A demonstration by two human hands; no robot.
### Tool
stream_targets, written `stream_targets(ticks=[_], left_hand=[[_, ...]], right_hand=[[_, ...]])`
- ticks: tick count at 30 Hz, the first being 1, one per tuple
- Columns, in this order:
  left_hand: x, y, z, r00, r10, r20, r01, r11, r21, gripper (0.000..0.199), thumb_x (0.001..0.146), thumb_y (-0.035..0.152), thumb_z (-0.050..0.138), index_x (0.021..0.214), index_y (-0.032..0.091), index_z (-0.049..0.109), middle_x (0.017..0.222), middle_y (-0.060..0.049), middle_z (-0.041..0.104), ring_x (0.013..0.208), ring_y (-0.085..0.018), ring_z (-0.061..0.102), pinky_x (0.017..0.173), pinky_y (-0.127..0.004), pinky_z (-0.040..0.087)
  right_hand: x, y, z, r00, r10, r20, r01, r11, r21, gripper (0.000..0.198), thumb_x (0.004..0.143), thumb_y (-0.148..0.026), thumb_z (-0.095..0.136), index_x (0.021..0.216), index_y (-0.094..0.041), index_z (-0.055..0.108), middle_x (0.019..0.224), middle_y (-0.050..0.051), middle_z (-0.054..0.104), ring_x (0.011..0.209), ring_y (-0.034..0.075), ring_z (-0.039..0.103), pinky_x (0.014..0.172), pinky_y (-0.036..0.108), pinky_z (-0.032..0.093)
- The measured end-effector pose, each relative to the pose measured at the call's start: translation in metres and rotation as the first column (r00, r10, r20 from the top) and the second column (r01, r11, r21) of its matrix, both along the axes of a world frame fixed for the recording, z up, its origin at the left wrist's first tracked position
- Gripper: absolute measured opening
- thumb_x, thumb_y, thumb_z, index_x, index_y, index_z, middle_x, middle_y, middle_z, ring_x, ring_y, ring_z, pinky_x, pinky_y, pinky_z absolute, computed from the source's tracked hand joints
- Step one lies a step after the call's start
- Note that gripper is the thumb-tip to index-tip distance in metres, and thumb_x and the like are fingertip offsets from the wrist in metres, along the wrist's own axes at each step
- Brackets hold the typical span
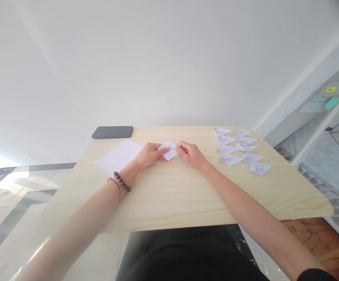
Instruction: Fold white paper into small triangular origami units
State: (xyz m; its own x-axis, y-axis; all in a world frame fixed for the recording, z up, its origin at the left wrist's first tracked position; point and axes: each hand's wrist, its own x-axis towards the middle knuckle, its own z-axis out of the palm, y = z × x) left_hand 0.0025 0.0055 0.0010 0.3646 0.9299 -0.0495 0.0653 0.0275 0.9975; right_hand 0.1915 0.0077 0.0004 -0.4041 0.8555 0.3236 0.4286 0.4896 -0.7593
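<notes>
A small folded piece of white paper (168, 151) is held up over the middle of the table between both hands. My left hand (151, 153) grips its left side, thumb lying across the front and fingers behind. My right hand (190, 153) pinches its right corner between thumb and fingertips. White paper sheets (119, 156) lie flat beside my left hand, partly covered by the wrist. Off to the right of my right hand, several folded white paper pieces (230, 159) lie in two columns.
A dark phone (112, 132) rests at the table's back left corner. The light wooden table (172, 203) stands against a white wall (169, 62). Beyond its right edge is a white metal frame (318, 130) with a yellow disc.
</notes>
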Motion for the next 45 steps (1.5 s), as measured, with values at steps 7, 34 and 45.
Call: stream_targets(ticks=[7,34,45], left_hand=[[-0.003,0.002,-0.001,0.995,-0.003,0.099,0.008,0.998,-0.059,0.038,0.069,0.046,0.06,0.081,0.01,0.066,0.08,-0.008,0.067,0.077,-0.019,0.062,0.073,-0.032,0.049],[-0.003,0.001,-0.001,0.981,0.141,-0.133,-0.119,0.98,0.162,0.045,0.069,0.052,0.056,0.085,0.012,0.066,0.073,-0.005,0.065,0.063,-0.014,0.055,0.055,-0.024,0.041],[-0.008,0.001,-0.002,0.856,0.198,-0.477,0.147,0.792,0.593,0.037,0.07,0.045,0.059,0.099,0.022,0.061,0.105,-0.007,0.054,0.097,-0.02,0.051,0.081,-0.032,0.043]], right_hand=[[-0.002,0.002,-0.001,1.0,0.006,-0.002,-0.006,1.0,-0.014,0.028,0.083,-0.04,0.038,0.071,-0.017,0.048,0.056,-0.004,0.045,0.048,0.007,0.038,0.049,0.02,0.03],[-0.003,-0.005,0.006,0.98,0.162,0.112,-0.16,0.987,-0.031,0.034,0.085,-0.038,0.035,0.058,-0.017,0.042,0.054,-0.004,0.043,0.049,0.007,0.036,0.05,0.021,0.027],[-0.001,0.005,-0.008,0.915,-0.165,0.367,0.099,0.976,0.192,0.025,0.078,-0.034,0.046,0.059,-0.018,0.046,0.064,-0.001,0.048,0.058,0.01,0.042,0.056,0.023,0.029]])
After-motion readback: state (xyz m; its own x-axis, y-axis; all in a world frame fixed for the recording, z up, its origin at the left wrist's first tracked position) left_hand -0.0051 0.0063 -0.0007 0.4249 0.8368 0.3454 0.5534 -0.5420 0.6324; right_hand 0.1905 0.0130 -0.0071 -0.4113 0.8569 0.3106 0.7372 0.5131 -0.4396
